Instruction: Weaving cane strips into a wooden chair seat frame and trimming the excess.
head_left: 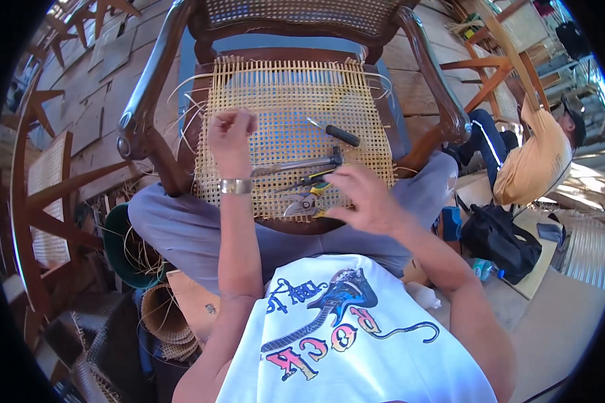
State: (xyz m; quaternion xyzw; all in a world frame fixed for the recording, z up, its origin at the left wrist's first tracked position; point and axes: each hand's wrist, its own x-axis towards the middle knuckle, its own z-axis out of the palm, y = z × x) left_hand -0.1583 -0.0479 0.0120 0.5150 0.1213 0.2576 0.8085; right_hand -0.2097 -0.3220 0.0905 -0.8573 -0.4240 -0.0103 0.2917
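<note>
In front of me stands a dark brown carved armchair (pixel 156 94), its seat a woven cane sheet (pixel 289 121) with loose strand ends at the edges. My left hand (pixel 232 131), a metal watch on its wrist, is over the left part of the cane with fingers curled closed; what they hold, if anything, is hidden. Over the seat's front right, my right hand (pixel 363 198) is open, thumb and fingers apart, beside yellow-handled pruning shears (pixel 301 205). Also on the cane lie a black-handled pointed tool (pixel 343 135), a hammer (pixel 296 164) and a partly covered yellow-and-black tool (pixel 314 178).
At left are wooden chair frames (pixel 46 195), a dark green bucket (pixel 117 245) with cane strands, and a rolled cane sheet (pixel 168 316). At right another person (pixel 534 154) sits near a chair frame (pixel 494 70). A black bag (pixel 501 242) and plastic bottle (pixel 482 269) lie nearby.
</note>
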